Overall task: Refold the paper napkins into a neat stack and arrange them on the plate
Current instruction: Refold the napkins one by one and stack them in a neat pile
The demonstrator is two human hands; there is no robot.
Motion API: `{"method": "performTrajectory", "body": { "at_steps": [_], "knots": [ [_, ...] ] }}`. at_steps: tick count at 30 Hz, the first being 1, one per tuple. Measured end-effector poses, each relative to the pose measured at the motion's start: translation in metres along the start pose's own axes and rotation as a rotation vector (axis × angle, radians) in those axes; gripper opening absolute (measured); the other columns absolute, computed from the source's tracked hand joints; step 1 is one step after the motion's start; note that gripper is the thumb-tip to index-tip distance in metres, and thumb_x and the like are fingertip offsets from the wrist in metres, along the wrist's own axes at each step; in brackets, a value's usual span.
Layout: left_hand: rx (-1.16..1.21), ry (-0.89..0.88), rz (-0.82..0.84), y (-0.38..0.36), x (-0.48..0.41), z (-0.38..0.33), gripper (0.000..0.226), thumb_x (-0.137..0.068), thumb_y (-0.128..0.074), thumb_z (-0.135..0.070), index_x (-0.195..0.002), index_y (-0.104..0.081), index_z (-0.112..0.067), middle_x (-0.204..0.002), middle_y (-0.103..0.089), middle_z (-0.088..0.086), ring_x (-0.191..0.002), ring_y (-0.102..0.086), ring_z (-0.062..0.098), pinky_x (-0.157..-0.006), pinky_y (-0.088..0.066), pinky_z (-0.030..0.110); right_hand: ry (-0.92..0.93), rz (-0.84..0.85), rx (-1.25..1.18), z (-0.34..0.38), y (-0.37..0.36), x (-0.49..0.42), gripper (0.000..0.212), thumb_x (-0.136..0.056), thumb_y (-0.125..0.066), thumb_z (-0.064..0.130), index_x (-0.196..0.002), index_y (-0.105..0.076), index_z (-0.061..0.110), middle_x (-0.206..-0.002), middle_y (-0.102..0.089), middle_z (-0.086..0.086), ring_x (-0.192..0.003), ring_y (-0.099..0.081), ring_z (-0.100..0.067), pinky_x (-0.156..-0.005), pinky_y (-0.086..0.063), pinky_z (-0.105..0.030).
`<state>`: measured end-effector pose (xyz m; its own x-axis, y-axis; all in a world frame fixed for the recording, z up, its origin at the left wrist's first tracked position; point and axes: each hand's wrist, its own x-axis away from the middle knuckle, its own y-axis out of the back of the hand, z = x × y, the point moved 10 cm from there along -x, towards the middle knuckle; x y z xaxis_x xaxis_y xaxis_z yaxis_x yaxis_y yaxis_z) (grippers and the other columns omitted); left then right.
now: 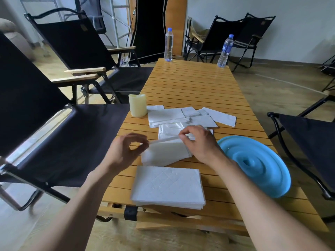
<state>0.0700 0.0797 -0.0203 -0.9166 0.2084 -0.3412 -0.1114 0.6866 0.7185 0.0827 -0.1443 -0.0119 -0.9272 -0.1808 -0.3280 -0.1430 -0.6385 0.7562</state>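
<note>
- The wooden slatted table (190,84) lies under both hands and runs far beyond them.
- A black folding chair (54,115) stands to the left of the left hand, beside the table.
- The blue plate (253,165) is on the table just to the right of the right hand. No napkin is on it.
- The folded stack (168,187) of white napkins lies between the two forearms, nearer to the person than the hands.
- The loose napkins (172,115) are spread out just beyond the hands, some overlapping.
- The held napkin (166,153) is between the two hands, with its far edge lifted.
- The right hand (197,142) has curled fingers and pinches the far edge of the held napkin.
- The left hand (126,151) is blurred. Its thumb and forefinger meet in a ring at the left corner of the held napkin and seem to pinch it.
- A cream candle (137,105) stands beyond the left hand.
- Two water bottles (168,44) stand well apart from the hands, at the far end of the table.
</note>
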Motion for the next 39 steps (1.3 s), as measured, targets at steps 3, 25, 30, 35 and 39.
{"method": "performTrajectory", "body": {
  "at_steps": [3, 25, 30, 35, 39],
  "knots": [
    [0.251, 0.009, -0.084, 0.039, -0.008, -0.017, 0.015, -0.089, -0.072, -0.022, -0.103, -0.078, -0.022, -0.096, -0.074, -0.023, -0.09, -0.069, -0.004, -0.075, -0.049, 0.008, -0.004, -0.141, -0.186, 0.018, 0.035, -0.005, 0.009, -0.097, -0.063, 0.024, -0.098, -0.071, 0.019, -0.09, -0.071, 0.011, -0.083, -0.062, -0.001, -0.074, -0.046, -0.018],
    [0.216, 0.696, 0.491, 0.0, 0.058, 0.021, 0.019, -0.067, -0.091, -0.031, -0.077, -0.081, -0.019, -0.065, -0.073, -0.001, -0.061, -0.058, 0.011, -0.05, -0.043, 0.021, -0.537, 0.651, -0.259, -0.007, -0.006, 0.075, 0.028, -0.073, -0.089, 0.012, -0.088, -0.066, 0.006, -0.067, -0.074, -0.006, -0.058, -0.069, -0.013, -0.048, -0.05, -0.022],
    [0.207, 0.69, 0.442, 0.003, 0.05, 0.03, 0.032, -0.062, -0.093, -0.033, -0.088, -0.077, -0.024, -0.073, -0.076, -0.006, -0.074, -0.07, 0.01, -0.054, -0.047, 0.021, -0.504, 0.55, -0.179, -0.017, 0.001, 0.062, 0.035, -0.062, -0.095, 0.021, -0.083, -0.069, 0.011, -0.057, -0.067, 0.005, -0.049, -0.06, -0.005, -0.042, -0.043, -0.02],
    [0.093, 0.437, 0.188, 0.006, 0.02, 0.029, 0.019, -0.077, -0.083, -0.034, -0.09, -0.077, -0.023, -0.09, -0.075, -0.004, -0.086, -0.068, 0.013, -0.066, -0.053, 0.025, -0.287, 0.217, -0.043, -0.019, 0.014, 0.026, 0.017, -0.071, -0.088, 0.027, -0.083, -0.077, 0.027, -0.08, -0.074, 0.01, -0.078, -0.067, -0.007, -0.072, -0.052, -0.027],
    [-0.101, 0.145, 0.298, -0.026, 0.014, 0.013, 0.025, -0.081, -0.081, -0.024, -0.106, -0.077, -0.02, -0.13, -0.065, -0.003, -0.116, -0.062, 0.018, -0.101, -0.051, 0.034, -0.168, 0.283, 0.121, -0.019, -0.017, 0.021, 0.029, -0.081, -0.081, 0.027, -0.109, -0.075, 0.032, -0.122, -0.066, 0.006, -0.113, -0.06, -0.014, -0.101, -0.047, -0.035]
  ]
}}
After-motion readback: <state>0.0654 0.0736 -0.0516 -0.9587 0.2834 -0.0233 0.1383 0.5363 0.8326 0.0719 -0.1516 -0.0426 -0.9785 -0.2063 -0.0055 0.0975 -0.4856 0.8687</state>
